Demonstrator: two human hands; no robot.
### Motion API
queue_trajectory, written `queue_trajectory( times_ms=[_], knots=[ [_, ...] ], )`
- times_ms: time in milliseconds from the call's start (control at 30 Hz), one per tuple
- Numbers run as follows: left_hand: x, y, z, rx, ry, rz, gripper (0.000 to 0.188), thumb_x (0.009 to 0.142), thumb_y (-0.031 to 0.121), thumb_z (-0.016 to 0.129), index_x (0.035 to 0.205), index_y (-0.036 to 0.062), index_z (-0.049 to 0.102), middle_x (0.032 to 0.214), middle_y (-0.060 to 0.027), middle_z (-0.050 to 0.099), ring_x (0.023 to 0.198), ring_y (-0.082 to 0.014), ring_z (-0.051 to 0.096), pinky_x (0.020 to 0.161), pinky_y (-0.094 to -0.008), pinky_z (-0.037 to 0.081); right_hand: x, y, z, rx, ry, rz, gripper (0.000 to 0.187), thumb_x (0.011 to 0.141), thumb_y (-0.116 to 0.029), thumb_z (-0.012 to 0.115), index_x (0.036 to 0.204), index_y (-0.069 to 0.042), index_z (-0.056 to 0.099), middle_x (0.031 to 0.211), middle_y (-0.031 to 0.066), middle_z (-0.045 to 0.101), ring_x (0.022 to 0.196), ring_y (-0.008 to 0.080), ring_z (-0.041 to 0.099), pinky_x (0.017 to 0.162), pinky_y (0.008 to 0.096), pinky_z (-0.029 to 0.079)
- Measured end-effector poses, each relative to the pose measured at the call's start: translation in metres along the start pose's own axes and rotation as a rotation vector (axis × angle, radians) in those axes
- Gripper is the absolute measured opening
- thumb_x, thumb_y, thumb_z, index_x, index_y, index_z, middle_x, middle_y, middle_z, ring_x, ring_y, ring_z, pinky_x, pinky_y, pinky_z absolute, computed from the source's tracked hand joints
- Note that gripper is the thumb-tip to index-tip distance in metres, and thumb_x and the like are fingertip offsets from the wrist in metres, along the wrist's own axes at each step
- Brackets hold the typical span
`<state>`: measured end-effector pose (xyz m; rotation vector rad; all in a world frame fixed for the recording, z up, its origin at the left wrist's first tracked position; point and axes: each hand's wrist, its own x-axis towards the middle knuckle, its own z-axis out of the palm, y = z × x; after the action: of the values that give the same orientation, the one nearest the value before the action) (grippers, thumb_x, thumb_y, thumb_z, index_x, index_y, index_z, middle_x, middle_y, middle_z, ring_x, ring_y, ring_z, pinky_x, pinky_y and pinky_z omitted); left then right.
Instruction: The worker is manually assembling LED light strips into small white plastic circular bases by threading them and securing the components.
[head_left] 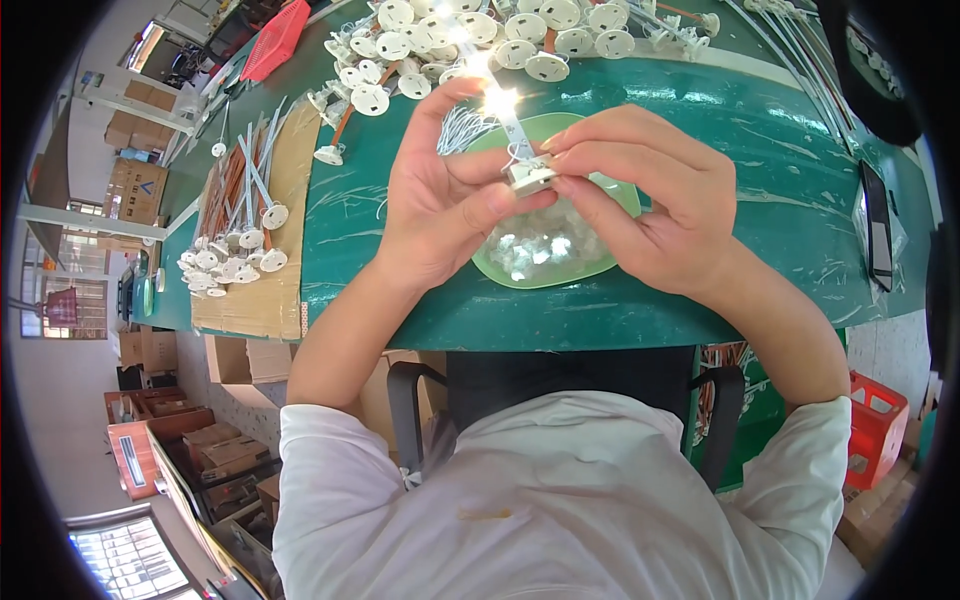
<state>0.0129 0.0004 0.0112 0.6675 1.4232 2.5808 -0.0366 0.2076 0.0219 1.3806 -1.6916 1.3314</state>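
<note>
Between my two hands is a small white box-shaped holder, held over the table. From its top rises a thin strip with lit lights, glaring bright at its upper part. My left hand pinches the holder's left side with the thumb, its index finger raised beside the glowing strip. The fingertips of my right hand are closed on the holder's right side. Beneath them sits a light green bowl with small clear, shiny pieces in it. White wires lie bundled behind my left fingers.
Round white discs on stems are heaped at the far side of the green table. More lie on cardboard at the left. A dark phone lies at the right edge. A red basket stands far left.
</note>
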Motion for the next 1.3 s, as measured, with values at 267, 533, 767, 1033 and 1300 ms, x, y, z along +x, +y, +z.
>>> queue_trajectory(
  times_ms=[267, 533, 767, 1033, 1300],
  knots=[
    [0.002, 0.0, 0.0, 0.17, -0.028, 0.048, 0.089, 0.088, 0.0, 0.065, 0.149, 0.0175, 0.002, 0.12, -0.0298, 0.061, 0.117, -0.034, 0.06, 0.099, -0.05, 0.049, -0.004, 0.004, 0.001, -0.041, -0.008, -0.051, 0.025, 0.07, 0.008, 0.075, 0.093, 0.0, 0.067, 0.097, 0.0126, 0.069, 0.081, 0.0251, 0.068, 0.069, 0.0298, 0.054],
    [0.007, 0.009, -0.01, 0.451, -0.021, 0.146, 0.099, 0.089, 0.005, 0.066, 0.153, 0.013, -0.009, 0.122, -0.0281, 0.06, 0.118, -0.037, 0.059, 0.102, -0.0502, 0.047, 0.001, 0.013, -0.004, -0.306, 0.014, 0.042, 0.024, 0.073, 0.001, 0.074, 0.097, -0.002, 0.068, 0.101, 0.0119, 0.069, 0.088, 0.0242, 0.066, 0.072, 0.031, 0.053],
    [0.004, 0.004, -0.006, 0.415, -0.168, 0.11, 0.089, 0.081, -0.012, 0.065, 0.153, 0.0034, 0.015, 0.12, -0.0254, 0.063, 0.119, -0.0328, 0.059, 0.103, -0.0449, 0.046, 0.006, 0.004, -0.009, 0.02, -0.032, 0.223, 0.014, 0.075, -0.003, 0.072, 0.088, -0.006, 0.069, 0.102, 0.0073, 0.069, 0.087, 0.0231, 0.064, 0.068, 0.0318, 0.052],
    [0.002, 0.005, -0.001, 0.467, -0.149, 0.082, 0.093, 0.078, -0.012, 0.069, 0.152, 0.004, 0.016, 0.116, -0.0221, 0.065, 0.115, -0.0292, 0.061, 0.102, -0.0464, 0.046, 0.004, 0.001, -0.01, 0.007, -0.139, 0.234, 0.008, 0.073, -0.008, 0.072, 0.08, -0.006, 0.068, 0.103, 0.0059, 0.068, 0.087, 0.0225, 0.063, 0.068, 0.0323, 0.051],
    [-0.001, 0.003, -0.004, 0.614, -0.157, 0.056, 0.089, 0.074, -0.011, 0.073, 0.149, 0.0037, 0.029, 0.131, -0.0182, 0.057, 0.113, -0.0269, 0.062, 0.098, -0.0426, 0.051, 0.0, 0.002, -0.006, 0.127, -0.23, 0.263, 0.009, 0.074, -0.002, 0.07, 0.08, -0.003, 0.064, 0.116, 0.0115, 0.063, 0.097, 0.0246, 0.06, 0.083, 0.0346, 0.049]
  ],
)
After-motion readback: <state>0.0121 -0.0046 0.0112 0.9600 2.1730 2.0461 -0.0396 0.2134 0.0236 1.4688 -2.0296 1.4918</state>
